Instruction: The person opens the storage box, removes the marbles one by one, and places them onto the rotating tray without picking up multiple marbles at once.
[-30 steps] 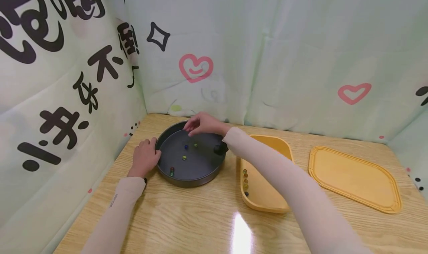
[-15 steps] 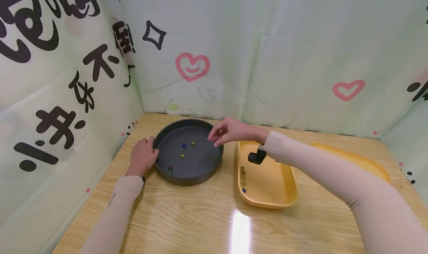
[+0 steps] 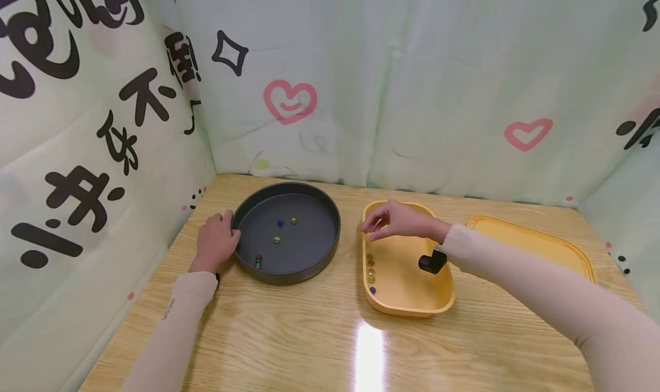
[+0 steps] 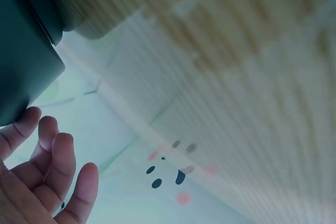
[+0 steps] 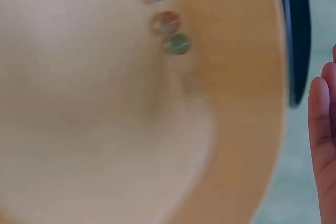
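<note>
In the head view a round dark grey pan (image 3: pixel 296 274) holds several glass marbles: a blue marble (image 3: pixel 281 223), yellow ones and a dark red-green pair (image 3: pixel 258 261). My left hand (image 3: pixel 215 243) grips its left rim, thumb over the edge; the left wrist view has fingers (image 4: pixel 63 153) against its outer wall. My right hand (image 3: pixel 396 219) hovers over the far left part of a yellow bin (image 3: pixel 412 310), fingertips bent down close together. Whether a marble is between them I cannot tell. Along the bin's left wall several marbles (image 5: pixel 177 44) lie in a row.
A flat yellow tray or lid (image 3: pixel 546 249) lies to the right of the bin, partly behind the right sleeve. The wooden table (image 3: pixel 289 334) meets a printed curtain (image 3: pixel 438 94) at the back and on the left.
My right hand has moved right from over the pan to over the yellow bin. The left hand keeps its place on the pan's rim, and the head view has shifted slightly.
</note>
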A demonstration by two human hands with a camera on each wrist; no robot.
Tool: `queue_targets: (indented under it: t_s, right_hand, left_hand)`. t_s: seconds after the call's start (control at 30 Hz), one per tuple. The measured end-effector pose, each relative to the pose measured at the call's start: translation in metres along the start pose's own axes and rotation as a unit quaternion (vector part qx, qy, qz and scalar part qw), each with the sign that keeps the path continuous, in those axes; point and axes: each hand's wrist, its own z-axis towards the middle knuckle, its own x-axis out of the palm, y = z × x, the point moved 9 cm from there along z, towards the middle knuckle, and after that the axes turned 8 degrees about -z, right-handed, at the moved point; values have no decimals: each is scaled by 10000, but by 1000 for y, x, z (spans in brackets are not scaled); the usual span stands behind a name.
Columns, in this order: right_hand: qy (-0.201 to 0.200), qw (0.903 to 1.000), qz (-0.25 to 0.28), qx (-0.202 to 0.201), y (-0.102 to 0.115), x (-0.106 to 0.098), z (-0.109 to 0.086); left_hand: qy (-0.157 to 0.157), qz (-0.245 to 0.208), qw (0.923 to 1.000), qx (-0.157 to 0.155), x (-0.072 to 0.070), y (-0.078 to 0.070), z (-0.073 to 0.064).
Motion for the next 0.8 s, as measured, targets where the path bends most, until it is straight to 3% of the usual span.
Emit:
queue_targets:
  t_s: [0.2, 0.47, 0.8]
  right_hand:
    - [43, 9999, 81, 47, -23, 10, -3]
    - [427, 9990, 51, 77, -51, 31, 1]
    - [514, 9985, 117, -173, -60, 45, 10]
  left_hand:
    - [29, -20, 10000, -20, 0, 0, 1]
    - [-60, 0, 10000, 48, 2, 3, 2]
    - [-75, -5, 10000, 26, 2, 2, 2]
